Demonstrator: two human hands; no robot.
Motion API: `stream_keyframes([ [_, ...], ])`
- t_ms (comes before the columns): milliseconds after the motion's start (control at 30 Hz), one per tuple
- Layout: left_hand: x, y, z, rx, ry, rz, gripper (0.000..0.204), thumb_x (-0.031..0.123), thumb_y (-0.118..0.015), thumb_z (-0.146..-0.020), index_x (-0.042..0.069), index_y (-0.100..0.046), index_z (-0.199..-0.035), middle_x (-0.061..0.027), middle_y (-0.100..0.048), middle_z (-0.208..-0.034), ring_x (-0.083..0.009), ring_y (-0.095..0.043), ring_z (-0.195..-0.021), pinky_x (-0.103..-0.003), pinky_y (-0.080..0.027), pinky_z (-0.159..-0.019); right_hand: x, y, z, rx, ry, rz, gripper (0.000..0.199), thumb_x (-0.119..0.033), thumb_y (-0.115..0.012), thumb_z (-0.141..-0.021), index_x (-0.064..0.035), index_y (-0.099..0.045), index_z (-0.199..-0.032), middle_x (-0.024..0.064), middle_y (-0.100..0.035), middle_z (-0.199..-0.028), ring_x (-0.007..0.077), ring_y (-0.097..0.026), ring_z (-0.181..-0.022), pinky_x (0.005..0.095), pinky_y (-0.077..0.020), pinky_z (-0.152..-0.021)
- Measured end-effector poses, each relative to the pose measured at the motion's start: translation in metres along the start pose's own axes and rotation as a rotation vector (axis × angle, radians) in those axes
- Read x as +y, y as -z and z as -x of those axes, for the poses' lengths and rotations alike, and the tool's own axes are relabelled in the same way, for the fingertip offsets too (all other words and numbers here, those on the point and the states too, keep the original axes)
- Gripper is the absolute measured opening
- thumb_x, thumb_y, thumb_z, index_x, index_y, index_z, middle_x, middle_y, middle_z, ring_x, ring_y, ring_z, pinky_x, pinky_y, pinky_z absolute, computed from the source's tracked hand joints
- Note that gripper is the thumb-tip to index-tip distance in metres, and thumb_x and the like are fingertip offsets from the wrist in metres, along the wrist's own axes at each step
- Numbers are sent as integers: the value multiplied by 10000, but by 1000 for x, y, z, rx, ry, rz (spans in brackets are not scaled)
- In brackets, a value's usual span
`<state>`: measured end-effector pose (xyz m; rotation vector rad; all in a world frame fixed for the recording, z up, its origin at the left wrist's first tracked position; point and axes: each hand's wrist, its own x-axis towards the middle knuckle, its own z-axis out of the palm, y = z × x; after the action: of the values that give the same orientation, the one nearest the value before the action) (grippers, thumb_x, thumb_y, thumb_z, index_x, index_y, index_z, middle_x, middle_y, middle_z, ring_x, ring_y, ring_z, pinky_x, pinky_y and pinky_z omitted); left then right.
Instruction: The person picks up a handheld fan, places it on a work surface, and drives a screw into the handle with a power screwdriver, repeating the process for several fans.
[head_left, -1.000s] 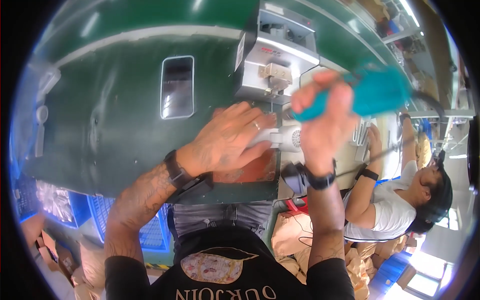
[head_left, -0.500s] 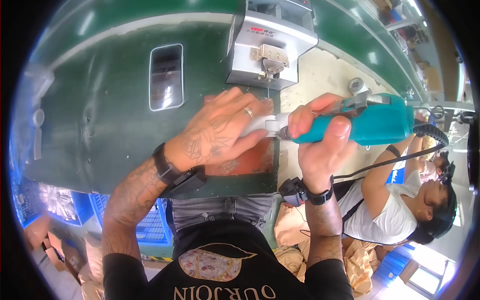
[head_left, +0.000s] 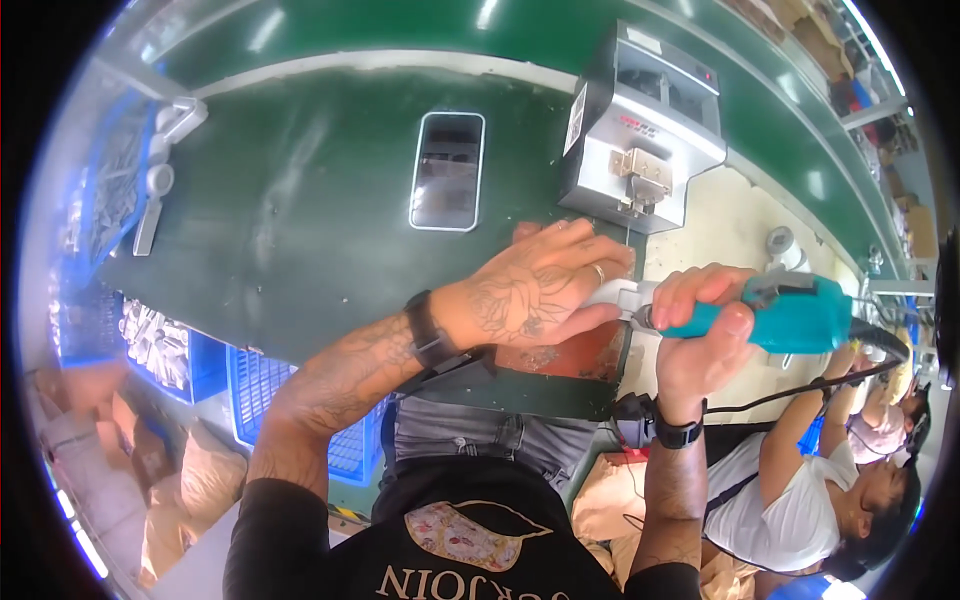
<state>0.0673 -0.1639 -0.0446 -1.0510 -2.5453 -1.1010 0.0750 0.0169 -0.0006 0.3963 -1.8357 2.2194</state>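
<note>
Green counter [head_left: 300,200] carries a phone [head_left: 447,170] lying flat and a grey benchtop machine [head_left: 640,125], with blue crates [head_left: 160,350] of pale small parts (too blurred to name) at its near edge. Left hand [head_left: 540,290] lies flat over a small white piece [head_left: 610,293] on a reddish pad [head_left: 570,350], grip not visible; right hand [head_left: 700,325] is wrapped tight around a teal electric screwdriver [head_left: 780,315], its tip at that piece.

This is a factory assembly line: a long green conveyor belt [head_left: 300,200] runs across the upper frame, a grey benchtop machine [head_left: 640,125] stands upper right, blue parts crates [head_left: 170,350] sit lower left, and a co-worker [head_left: 800,500] works lower right.
</note>
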Motion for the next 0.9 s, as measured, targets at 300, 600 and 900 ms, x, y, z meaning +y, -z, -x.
stream_keyframes([
  [300, 34, 31, 41, 164, 59, -84, 322, 197, -728, -855, 49, -656, -1132, -142, -663, -1070, -328, -633, -923, -412, -513, -823, -75, 29, 40, 178, 227, -139, 590, -678, -554, -914, -92, -486, -926, -30, -444, -602, 69, -381, -446, 220, -285, -399],
  [600, -86, 141, 184, 502, 688, -757, 368, 54, -618, -949, 23, -576, -1313, -188, -620, -1243, -334, -608, -1125, -393, -469, -986, -62, 91, 81, 199, -21, -1, 683, -703, -592, -862, -43, -474, -994, 18, -476, -611, 144, -465, -486, 289, -397, -467],
  [900, 58, -51, -136, 89, 151, 297, 342, 343, -714, -887, 43, -625, -1027, -151, -641, -913, -309, -640, -841, -407, -516, -758, -69, 111, 90, 190, -66, 44, 712, -663, -643, -857, 3, -484, -1050, 73, -524, -672, 179, -528, -566, 306, -433, -519],
])
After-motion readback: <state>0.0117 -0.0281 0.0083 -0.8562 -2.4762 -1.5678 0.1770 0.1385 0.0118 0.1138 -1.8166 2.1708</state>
